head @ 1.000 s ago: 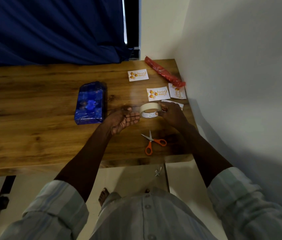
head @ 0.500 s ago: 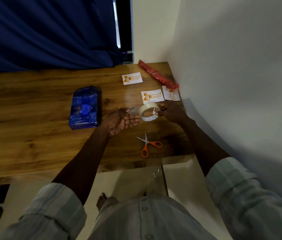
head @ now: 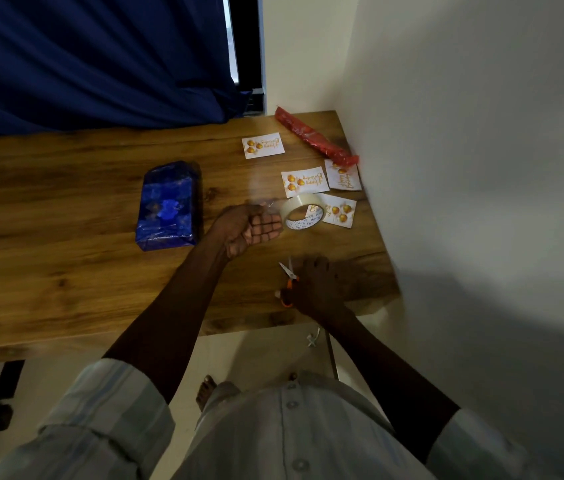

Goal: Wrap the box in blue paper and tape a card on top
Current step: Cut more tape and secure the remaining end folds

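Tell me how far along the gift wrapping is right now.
Done: the box already sits wrapped in blue paper on the table. In hand: the left hand pinches a strip pulled from the tape roll, while the right hand rests on the scissors. Left: cutting the tape and fixing a card on top; none is on the box.

The box (head: 169, 206) lies flat on the wooden table, already wrapped in shiny, crinkled blue paper, its long side running away from the table's near edge. Four white cards with orange print lie flat to its right, well apart from it: one (head: 262, 145) farthest back, two side by side (head: 305, 181) (head: 343, 175) nearer, and a fourth (head: 337, 211) partly behind a roll of clear tape (head: 303, 212).
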Demonstrator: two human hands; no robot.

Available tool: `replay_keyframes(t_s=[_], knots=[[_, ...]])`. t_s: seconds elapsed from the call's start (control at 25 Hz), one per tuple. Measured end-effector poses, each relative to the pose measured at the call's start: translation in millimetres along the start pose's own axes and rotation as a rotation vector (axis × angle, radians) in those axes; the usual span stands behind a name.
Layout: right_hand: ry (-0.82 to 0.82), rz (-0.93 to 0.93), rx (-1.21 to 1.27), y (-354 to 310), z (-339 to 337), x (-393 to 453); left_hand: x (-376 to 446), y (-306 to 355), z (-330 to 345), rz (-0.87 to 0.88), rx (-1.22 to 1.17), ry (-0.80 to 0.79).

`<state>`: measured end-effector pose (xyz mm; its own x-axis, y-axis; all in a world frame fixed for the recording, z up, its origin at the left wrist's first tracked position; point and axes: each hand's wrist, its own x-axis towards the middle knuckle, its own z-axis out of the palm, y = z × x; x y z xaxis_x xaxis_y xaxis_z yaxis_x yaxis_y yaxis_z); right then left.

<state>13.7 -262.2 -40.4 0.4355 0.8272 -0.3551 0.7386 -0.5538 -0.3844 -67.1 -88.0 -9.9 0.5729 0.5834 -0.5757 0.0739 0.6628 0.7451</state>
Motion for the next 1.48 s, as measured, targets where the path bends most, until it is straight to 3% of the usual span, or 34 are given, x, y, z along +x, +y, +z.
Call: replay_keyframes(t_s=[0.2, 0.44, 0.52, 0.64, 0.72, 0.8, 0.96, 1.2, 1.48], knots=[[0.039, -0.092, 0.302, 11, 8, 15, 0, -3, 0, -0.001, -0.010, -0.004], [-0.161, -0.057, 0.835, 29, -21, 1, -3, -7, -4, -0.012, -0.053, 0.000], [-0.277, -0.051, 1.168, 31, -21, 0, -3, -9, -5, -0.011, -0.069, -0.001], [-0.593, -0.082, 1.866, 35, -18, 2, -5, -10, -6, -0.005, -0.069, -0.007], [-0.726, -0.121, 2.057, 36, -16, 4, -7, -10, -5, 0.000, -0.077, -0.007], [-0.672, -0.158, 2.028, 34, -14, 6, -10, -11, -3, 0.008, -0.066, -0.013], [-0.504, -0.117, 1.747, 28, -6, 11, -13, -9, 0, 0.021, -0.051, -0.021], [-0.455, -0.134, 1.251, 13, -17, 18, -13, -10, -2, 0.019, -0.023, -0.019], [-0.356, -0.198, 1.208, 11, -22, 46, -11, -9, -2, 0.001, -0.035, 0.010]])
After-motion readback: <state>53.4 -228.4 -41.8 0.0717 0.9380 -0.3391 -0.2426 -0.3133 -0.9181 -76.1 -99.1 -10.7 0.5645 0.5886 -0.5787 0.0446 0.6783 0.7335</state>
